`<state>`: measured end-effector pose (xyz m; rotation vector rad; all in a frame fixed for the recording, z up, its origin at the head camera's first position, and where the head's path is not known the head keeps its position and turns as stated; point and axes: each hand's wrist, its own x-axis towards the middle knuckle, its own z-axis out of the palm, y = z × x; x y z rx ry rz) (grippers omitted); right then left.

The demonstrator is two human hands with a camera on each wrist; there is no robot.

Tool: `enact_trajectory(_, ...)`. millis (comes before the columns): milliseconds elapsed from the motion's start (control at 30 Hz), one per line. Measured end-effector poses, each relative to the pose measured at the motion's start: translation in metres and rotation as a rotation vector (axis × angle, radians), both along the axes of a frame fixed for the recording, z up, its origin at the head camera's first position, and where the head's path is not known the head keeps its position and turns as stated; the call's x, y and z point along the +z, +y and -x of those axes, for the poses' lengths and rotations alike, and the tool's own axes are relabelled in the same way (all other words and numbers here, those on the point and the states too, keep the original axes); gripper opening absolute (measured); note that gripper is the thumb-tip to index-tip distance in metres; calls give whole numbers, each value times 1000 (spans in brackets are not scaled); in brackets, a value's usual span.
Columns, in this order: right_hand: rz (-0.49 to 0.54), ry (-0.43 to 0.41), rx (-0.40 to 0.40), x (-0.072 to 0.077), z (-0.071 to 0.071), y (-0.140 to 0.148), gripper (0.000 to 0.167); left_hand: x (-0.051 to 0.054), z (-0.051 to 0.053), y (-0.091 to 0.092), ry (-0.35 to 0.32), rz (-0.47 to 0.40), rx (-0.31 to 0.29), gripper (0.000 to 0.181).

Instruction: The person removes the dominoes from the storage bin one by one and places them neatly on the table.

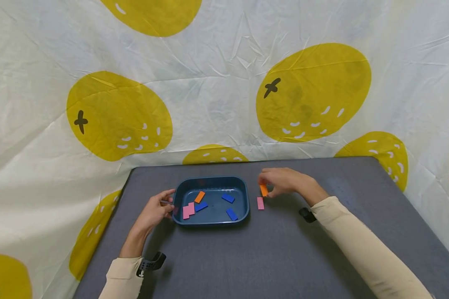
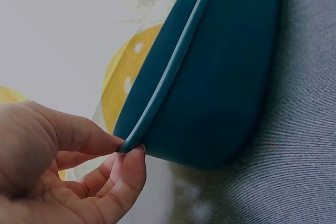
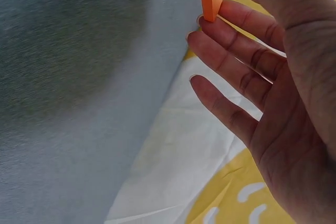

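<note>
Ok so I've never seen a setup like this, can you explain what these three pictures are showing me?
There's no machine here, just a person's bare left hand and right hand. The wide picture is taken from the head, looking forward and down. The other two are taken from the left and right wrists, each showing that hand close up.

On the dark grey fabric-covered table sits a blue rectangular tray with rounded corners. Inside are small flat rectangles: one orange piece, two pink pieces and three blue pieces. The left hand pinches the tray's rim. The right hand pinches another orange rectangle, and a single pink rectangle lies outside the tray.
</note>
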<state>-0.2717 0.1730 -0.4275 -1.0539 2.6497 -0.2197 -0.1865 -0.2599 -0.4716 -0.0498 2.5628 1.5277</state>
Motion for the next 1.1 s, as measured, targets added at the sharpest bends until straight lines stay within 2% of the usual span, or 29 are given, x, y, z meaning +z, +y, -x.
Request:
enact_trajectory(433, -1, -70, -48, -22, -3, 17, 34, -1, 0, 0, -1, -2, 1, 53)
enact_trajectory(700, -5, -94, -42, -35, -4, 22, 35, -2, -1, 0, -4, -7, 2, 53)
enact_trajectory(1100, -6, -35, -6, -47, -8, 23, 30, -2, 0, 0, 3, -6, 4, 53)
